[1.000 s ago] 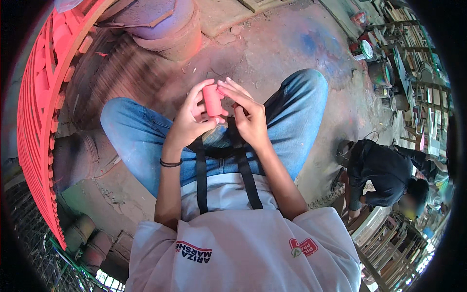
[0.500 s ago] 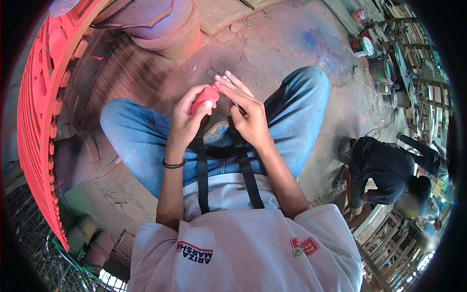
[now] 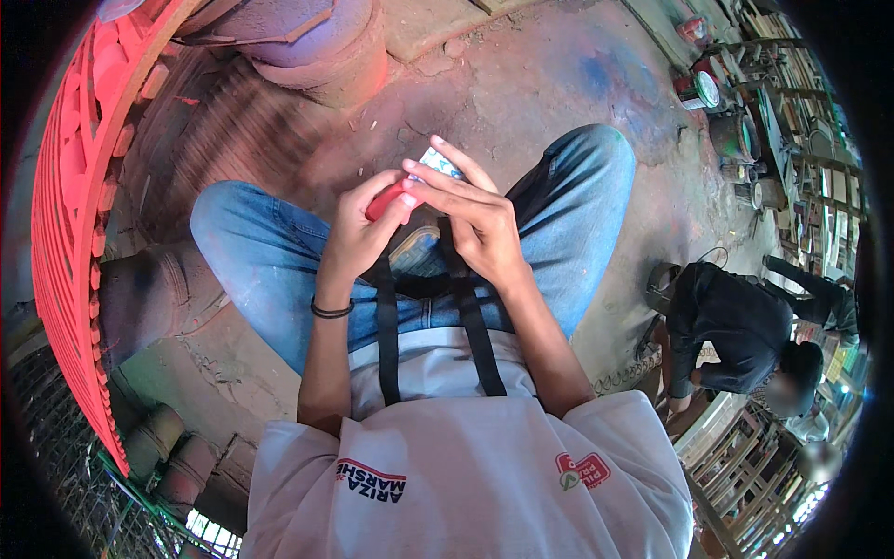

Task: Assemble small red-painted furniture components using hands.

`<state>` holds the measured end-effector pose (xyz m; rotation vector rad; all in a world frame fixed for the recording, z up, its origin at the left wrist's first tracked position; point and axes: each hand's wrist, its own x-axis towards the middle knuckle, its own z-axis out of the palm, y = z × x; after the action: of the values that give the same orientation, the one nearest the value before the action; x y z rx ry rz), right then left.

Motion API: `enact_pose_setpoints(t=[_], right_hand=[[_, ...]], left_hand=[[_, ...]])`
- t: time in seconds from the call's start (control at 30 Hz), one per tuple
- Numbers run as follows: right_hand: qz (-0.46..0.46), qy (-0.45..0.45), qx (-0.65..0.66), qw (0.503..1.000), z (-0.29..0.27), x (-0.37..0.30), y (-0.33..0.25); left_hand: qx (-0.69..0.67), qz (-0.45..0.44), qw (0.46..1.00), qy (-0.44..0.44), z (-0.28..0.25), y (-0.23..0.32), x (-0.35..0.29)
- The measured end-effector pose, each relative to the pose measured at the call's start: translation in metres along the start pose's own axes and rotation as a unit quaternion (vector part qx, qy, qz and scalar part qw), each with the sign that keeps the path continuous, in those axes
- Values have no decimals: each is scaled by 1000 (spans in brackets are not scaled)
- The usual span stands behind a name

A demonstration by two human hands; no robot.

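Note:
I sit with my knees apart in blue jeans. My left hand and my right hand meet above my lap and both grip a small red object. A pale patterned edge of it shows above my right fingers. My right fingers lie stretched across its top, and my left fingers curl around its lower side. Most of the object is hidden by my fingers. A dark band circles my left wrist.
A red slatted frame curves along the left. A large red-stained drum stands ahead on the stained concrete floor. At the right a person in black crouches near paint tins and shelves.
The red object has tilted from upright to lying flatter between my hands, and my right fingers now stretch over its top. My hands stay above my lap.

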<state>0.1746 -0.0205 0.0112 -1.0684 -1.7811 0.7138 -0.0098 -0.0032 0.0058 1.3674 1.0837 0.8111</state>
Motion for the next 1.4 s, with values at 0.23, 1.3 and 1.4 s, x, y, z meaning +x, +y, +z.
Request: enact_pose_setpoints(t=[0.23,1.3,1.4], right_hand=[[36,-23,-40,998,1,5,2],[100,-16,57,993,3,4,9],[117,-12,129,985,6,3,10]], left_hand=[[77,88,993,29,6,5,0],[109,94,989,40,11,-3,1],[63,101,991,54,12,-12,1]])
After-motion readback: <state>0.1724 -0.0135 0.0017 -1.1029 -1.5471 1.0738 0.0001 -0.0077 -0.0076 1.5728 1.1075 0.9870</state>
